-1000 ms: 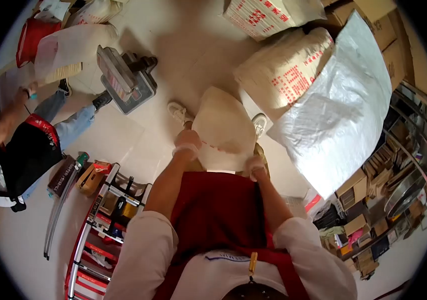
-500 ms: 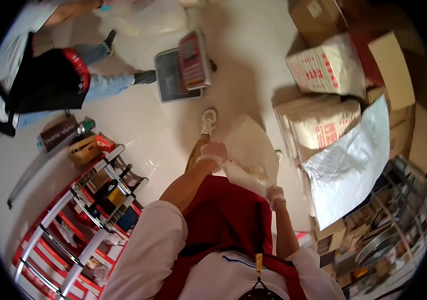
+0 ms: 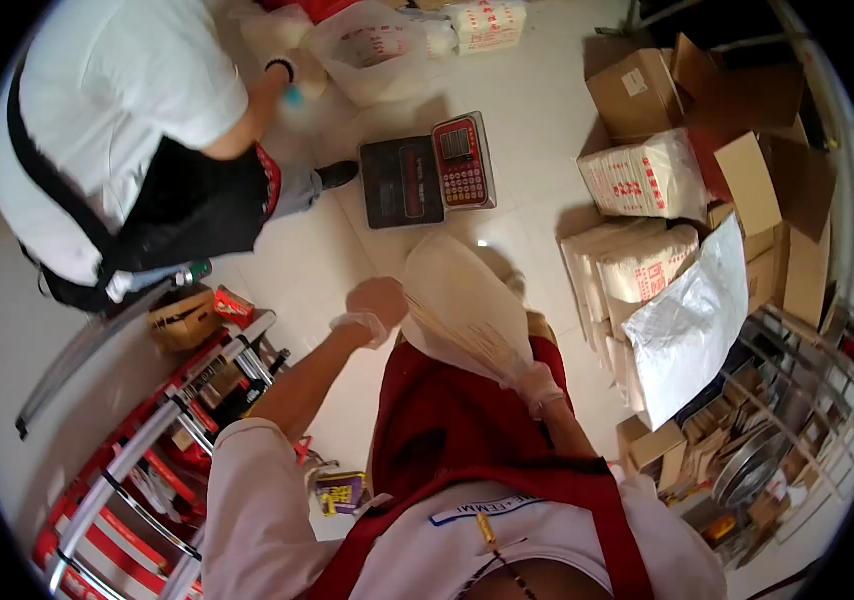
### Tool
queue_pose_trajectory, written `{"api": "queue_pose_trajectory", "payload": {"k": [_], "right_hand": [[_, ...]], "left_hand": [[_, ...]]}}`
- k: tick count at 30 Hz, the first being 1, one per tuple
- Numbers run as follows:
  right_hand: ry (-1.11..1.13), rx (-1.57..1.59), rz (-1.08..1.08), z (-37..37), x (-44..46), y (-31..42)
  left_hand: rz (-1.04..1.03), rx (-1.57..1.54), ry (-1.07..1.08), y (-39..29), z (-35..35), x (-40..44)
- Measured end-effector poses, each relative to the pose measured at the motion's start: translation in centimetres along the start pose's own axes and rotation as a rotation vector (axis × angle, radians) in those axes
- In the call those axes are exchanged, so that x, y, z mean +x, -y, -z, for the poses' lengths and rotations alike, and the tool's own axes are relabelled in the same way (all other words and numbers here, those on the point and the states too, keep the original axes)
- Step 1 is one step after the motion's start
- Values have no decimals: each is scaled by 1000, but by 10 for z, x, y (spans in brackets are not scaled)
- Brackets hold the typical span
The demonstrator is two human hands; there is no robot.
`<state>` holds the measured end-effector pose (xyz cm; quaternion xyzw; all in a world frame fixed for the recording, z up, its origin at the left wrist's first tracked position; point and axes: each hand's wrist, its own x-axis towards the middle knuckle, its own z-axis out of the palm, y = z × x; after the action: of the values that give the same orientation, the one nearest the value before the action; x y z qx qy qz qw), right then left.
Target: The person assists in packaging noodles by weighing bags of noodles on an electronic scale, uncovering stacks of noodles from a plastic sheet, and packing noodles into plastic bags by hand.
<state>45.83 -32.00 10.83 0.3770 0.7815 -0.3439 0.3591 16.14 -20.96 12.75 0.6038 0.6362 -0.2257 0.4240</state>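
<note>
A pale translucent bag (image 3: 467,305) with thin stick-like strands showing inside hangs in front of my red apron. My left hand (image 3: 377,304), in a clear glove, is closed on its left edge. At the bag's lower right end, my right hand (image 3: 537,386), also gloved, is gripped round the gathered part. Beyond the bag, a weighing scale (image 3: 403,182) with a red keypad display (image 3: 464,165) stands on the floor.
A co-worker (image 3: 137,150) bends at the upper left, a hand near plastic bags (image 3: 372,50). Stacked printed packs (image 3: 647,265), a silver-white sheet (image 3: 692,325) and cardboard boxes (image 3: 637,95) stand right. A folded ladder (image 3: 127,455) lies lower left.
My view has turned and moved, bringing the scale nearer the middle. The bag has tilted, its lower end now toward my right hand. The co-worker has bent toward the plastic bags.
</note>
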Motion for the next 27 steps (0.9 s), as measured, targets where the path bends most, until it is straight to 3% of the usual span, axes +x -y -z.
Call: {"api": "queue_pose_trajectory", "payload": {"k": [2,3,5,6,9,11,13,15,17,19,20,22,23,27], "right_hand": [[-81,454,80,23,20,12],[-95,475,76,25,34,19],[103,787,-140,29,70,31],[99,815,-129,32,80,35],[-82,626,63,63,107,53],[-183,522,101,78,122,66],[-255,461,82,90,140,77],[-237,495,48,98,159,92],[-173,555,-12,88,191,106],[83,591,-99,84,225,120],[83,615,-124,85,231,129],[-546,540,-193,86,238,141],[-297,432,-100,123,223,135],[-214,471,-283,121,268,135]], "left_hand": [[12,28,-58,9,30,5],[76,67,-52,12,45,9],[139,127,-51,20,69,25],[135,179,-50,27,74,30],[82,320,-15,42,101,37],[174,355,-66,53,111,48],[133,411,-51,71,117,76],[147,459,-56,82,129,89],[12,528,-113,106,129,107],[-87,562,-113,119,137,134],[-118,575,-102,122,146,149],[-184,619,1,116,166,185],[-191,623,72,120,169,181],[-183,719,62,89,199,210]]}}
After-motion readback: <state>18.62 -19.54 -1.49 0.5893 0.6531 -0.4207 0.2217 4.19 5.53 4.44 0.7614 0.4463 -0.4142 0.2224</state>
